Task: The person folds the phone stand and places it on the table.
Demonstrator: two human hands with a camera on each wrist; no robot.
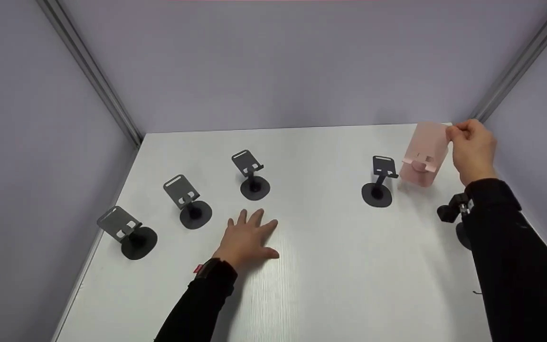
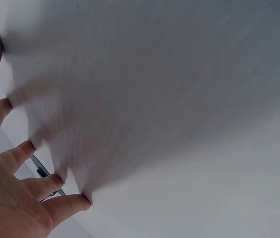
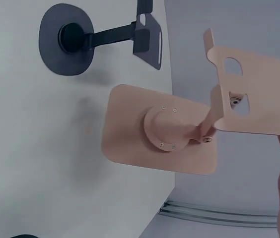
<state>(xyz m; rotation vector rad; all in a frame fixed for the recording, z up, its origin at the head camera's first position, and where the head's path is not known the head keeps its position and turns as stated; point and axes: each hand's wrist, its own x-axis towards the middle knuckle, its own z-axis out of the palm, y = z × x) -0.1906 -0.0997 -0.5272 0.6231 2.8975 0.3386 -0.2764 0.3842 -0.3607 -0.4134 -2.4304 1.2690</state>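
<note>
My right hand [image 1: 475, 149] pinches the upper edge of a pink phone stand [image 1: 420, 147] at the back right. In the right wrist view, that stand's rectangular base [image 3: 125, 124] is tilted, with its shadow apart from it on the table. Its slotted plate [image 3: 259, 89] extends toward my thumb and fingers. Just left of it stands a dark grey phone stand [image 1: 377, 194] with a round base. My left hand [image 1: 245, 240] is spread at mid table, fingertips resting on the white surface and holding nothing. The nearest stand to it is a dark grey phone stand [image 1: 254, 187] just beyond.
Two more dark grey phone stands [image 1: 195, 214] [image 1: 139, 242] stand along the left side of the white table [image 1: 321, 266]. A dark rounded piece [image 1: 462, 236] shows partly behind the right sleeve. Pale walls [image 1: 273, 66] enclose the table's back and sides.
</note>
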